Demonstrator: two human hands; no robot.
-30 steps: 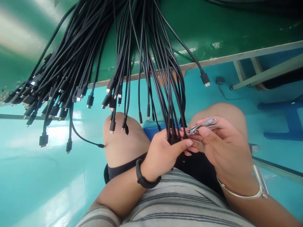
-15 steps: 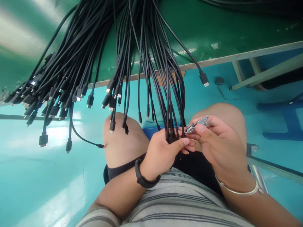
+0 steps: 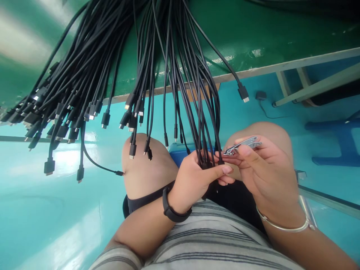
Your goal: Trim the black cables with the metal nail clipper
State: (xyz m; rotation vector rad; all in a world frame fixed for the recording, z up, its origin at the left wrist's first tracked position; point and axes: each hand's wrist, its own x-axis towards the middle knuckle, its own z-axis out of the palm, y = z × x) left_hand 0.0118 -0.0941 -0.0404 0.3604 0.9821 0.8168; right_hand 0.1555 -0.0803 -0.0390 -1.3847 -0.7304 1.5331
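Your cables (image 3: pixel 180 71) are black, your clippers (image 3: pixel 241 146) silver, your shirt (image 3: pixel 208 234) grey with dark stripes, and your wristband (image 3: pixel 170 210) black. The floor (image 3: pixel 47 210) shines teal; the panel (image 3: pixel 247 30) above is dark green.

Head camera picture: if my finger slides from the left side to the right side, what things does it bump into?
Black cable plug → left knee → left hand gripping black cables → right hand holding a nail clipper → blue frame
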